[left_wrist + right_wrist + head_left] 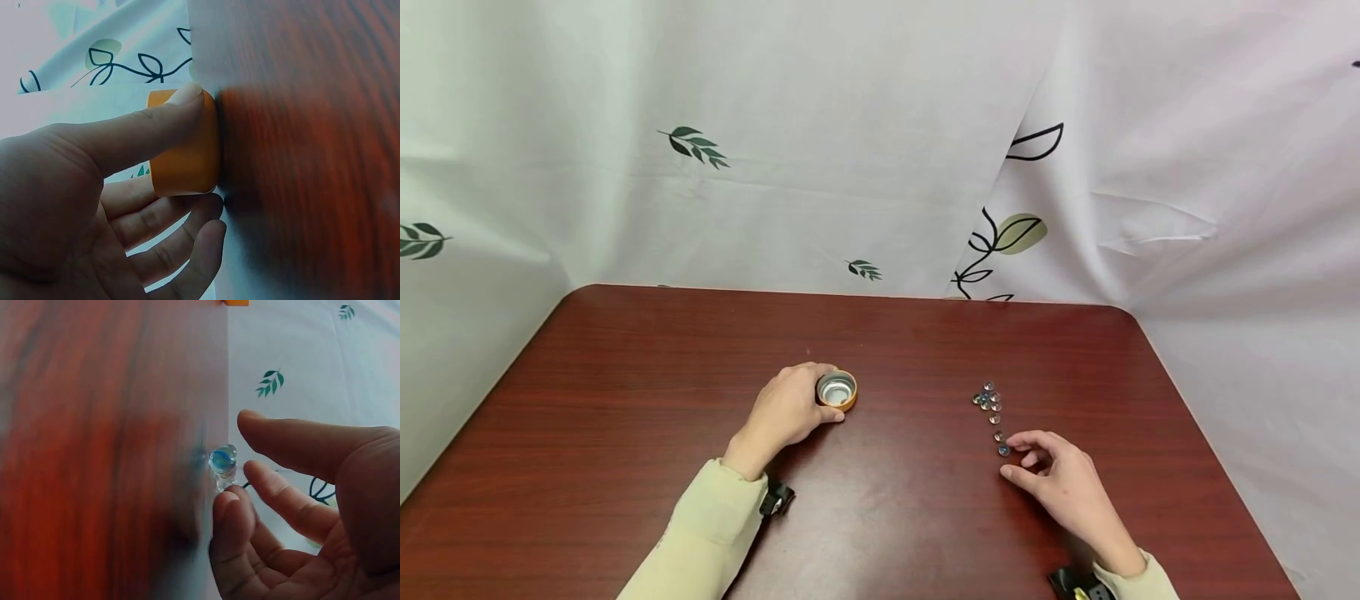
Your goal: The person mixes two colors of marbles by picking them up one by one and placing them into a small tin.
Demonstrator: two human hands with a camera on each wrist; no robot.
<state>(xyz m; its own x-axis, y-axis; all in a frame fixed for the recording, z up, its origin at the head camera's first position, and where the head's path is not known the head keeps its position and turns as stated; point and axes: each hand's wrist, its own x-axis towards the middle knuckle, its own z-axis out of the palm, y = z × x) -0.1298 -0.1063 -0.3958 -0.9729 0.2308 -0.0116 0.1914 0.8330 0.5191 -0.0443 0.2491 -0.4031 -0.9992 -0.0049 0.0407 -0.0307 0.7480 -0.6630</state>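
Note:
My left hand (pixel 784 410) holds a small round tin (pixel 851 402), orange outside and silvery inside, with thumb and fingers around its side. In the left wrist view, the tin (pixel 187 153) stands on the table, its open side up. On the right, several clear glass marbles (pixel 995 419) lie in a small cluster with a short line trailing toward me. My right hand (pixel 1067 485) is beside the nearest marble (pixel 1003 450), thumb and forefinger apart. In the right wrist view, that marble (pixel 223 459), with a blue swirl, sits by the fingertips, not pinched.
The reddish-brown wooden table (pixel 895 517) has rounded far corners. A white curtain (pixel 820 167) with leaf prints hangs behind it and at both sides. Dark camera mounts (pixel 777 499) are on both wrists, next to pale sleeves (pixel 707 525).

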